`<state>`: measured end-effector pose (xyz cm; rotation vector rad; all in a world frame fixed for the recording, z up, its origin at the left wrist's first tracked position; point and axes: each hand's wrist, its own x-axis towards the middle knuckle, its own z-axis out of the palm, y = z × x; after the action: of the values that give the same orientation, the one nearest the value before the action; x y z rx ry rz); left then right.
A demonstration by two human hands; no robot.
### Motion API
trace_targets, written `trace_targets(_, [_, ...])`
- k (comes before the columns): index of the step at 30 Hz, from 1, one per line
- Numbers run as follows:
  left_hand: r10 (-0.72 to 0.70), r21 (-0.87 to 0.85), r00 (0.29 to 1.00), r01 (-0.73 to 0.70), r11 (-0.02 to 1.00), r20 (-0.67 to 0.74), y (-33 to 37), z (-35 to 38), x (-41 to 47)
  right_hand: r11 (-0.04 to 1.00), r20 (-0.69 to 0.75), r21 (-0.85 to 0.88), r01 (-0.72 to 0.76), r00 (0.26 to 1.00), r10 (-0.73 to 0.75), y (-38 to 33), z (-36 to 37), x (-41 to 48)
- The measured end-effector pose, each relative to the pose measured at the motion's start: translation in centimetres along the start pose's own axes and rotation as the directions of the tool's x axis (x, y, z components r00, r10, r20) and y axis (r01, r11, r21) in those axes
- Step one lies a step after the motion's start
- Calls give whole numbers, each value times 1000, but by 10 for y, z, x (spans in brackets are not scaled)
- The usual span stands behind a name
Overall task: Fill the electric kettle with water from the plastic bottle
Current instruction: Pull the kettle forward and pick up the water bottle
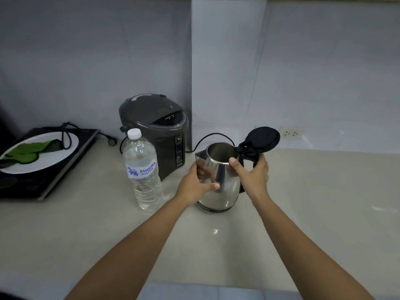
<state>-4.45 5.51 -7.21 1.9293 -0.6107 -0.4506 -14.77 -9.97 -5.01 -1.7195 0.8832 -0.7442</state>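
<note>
Stainless steel fills the middle of my view: the electric kettle stands upright on the pale countertop, its black lid flipped up and back on the hinge, so I can see down into the open mouth. My left hand is pressed to the kettle's left flank just under the spout, fingers curled round the metal and thumb laid across the front. My right hand is wrapped round the black handle on the right side, thumb resting at the rim; both hands are gripping the kettle.

Just to the left stands the plastic bottle, upright, white cap screwed on, mostly full of water, close to my left wrist but apart from it. Behind the bottle sits a dark grey hot-water dispenser against the wall. At far left is a black cooktop carrying a white plate with something green on it, possibly leaves, though it is too blurred to say.
</note>
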Motion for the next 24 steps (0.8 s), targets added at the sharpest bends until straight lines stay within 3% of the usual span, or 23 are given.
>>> trace_targets(9, [-27, -17, 1000, 27, 999, 11, -30, 6, -46, 999, 22, -18, -31, 999, 32, 25, -2, -50])
trace_targets(24, [-6, -17, 995, 8, 1000, 98, -44, 1, -36, 998, 79, -37, -54, 995, 57, 21, 11, -53])
